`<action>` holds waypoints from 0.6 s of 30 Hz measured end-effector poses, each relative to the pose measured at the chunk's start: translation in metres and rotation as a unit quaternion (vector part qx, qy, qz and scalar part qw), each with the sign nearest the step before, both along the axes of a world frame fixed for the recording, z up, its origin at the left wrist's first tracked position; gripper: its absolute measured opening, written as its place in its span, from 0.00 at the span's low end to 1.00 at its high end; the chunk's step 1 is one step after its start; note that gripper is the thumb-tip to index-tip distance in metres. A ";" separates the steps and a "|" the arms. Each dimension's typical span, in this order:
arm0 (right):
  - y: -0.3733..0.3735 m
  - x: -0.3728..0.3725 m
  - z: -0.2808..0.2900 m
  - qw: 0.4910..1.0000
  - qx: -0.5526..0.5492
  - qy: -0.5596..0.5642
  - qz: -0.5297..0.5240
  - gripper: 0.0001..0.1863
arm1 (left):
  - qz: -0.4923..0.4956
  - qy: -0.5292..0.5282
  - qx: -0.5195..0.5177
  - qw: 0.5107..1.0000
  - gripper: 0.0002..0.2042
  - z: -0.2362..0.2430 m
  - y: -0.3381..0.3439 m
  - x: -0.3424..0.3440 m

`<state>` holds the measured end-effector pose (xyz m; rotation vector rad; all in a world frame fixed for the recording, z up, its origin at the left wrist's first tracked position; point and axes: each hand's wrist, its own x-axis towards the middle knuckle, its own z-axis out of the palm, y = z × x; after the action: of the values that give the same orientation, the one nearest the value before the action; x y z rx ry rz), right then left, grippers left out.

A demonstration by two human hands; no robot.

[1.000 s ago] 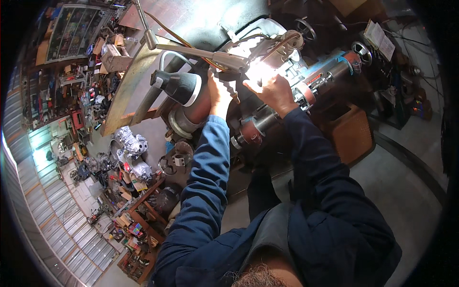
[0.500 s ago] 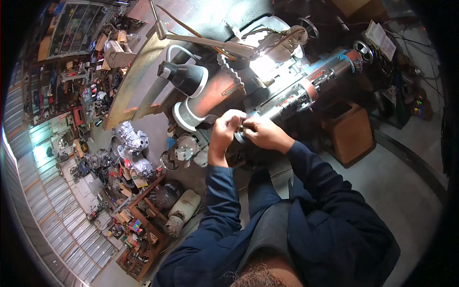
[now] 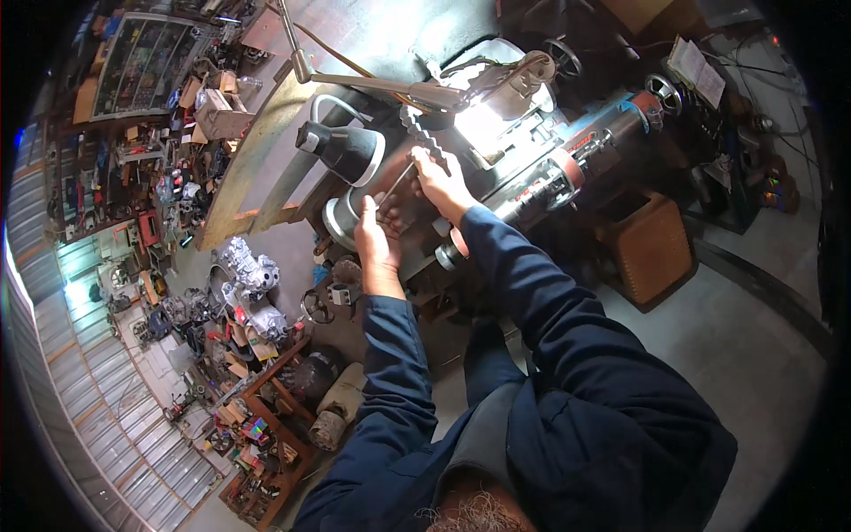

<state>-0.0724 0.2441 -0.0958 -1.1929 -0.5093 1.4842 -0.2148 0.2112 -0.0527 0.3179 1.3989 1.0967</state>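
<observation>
A thin metal rod (image 3: 398,185) slants between my two hands over the near left end of a large workshop machine (image 3: 523,182). Its lower end is in my left hand (image 3: 378,241), thumb raised and fingers curled. My right hand (image 3: 443,188), farther and to the right, pinches the upper end beside a grey segmented hose (image 3: 422,133). To the left of the hands is a black lamp shade (image 3: 347,152) with a white rim. A round cylinder end (image 3: 450,252) of the machine sits below my right wrist. The fingertips are partly blurred.
A jointed lamp arm (image 3: 381,84) crosses above the machine, near a bright light. An orange-brown bin (image 3: 645,253) stands on the floor at right. Silver engine parts (image 3: 253,284) and a cluttered wooden shelf (image 3: 266,443) are at left, near a pale gas cylinder (image 3: 341,395).
My hands were close together by the machine's cylinder end. Both have moved away to the left, the right one also farther from me, and the thin rod now shows between them.
</observation>
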 end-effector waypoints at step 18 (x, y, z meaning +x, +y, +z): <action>0.039 -0.015 -0.086 0.975 -0.076 -0.149 -0.149 0.26 | -0.078 -0.076 -0.142 0.984 0.22 -0.004 0.059 0.001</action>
<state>-0.0878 0.2828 -0.1823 -1.5525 -0.3987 1.1076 -0.2140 0.2705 -0.0568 0.1319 1.3477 0.7645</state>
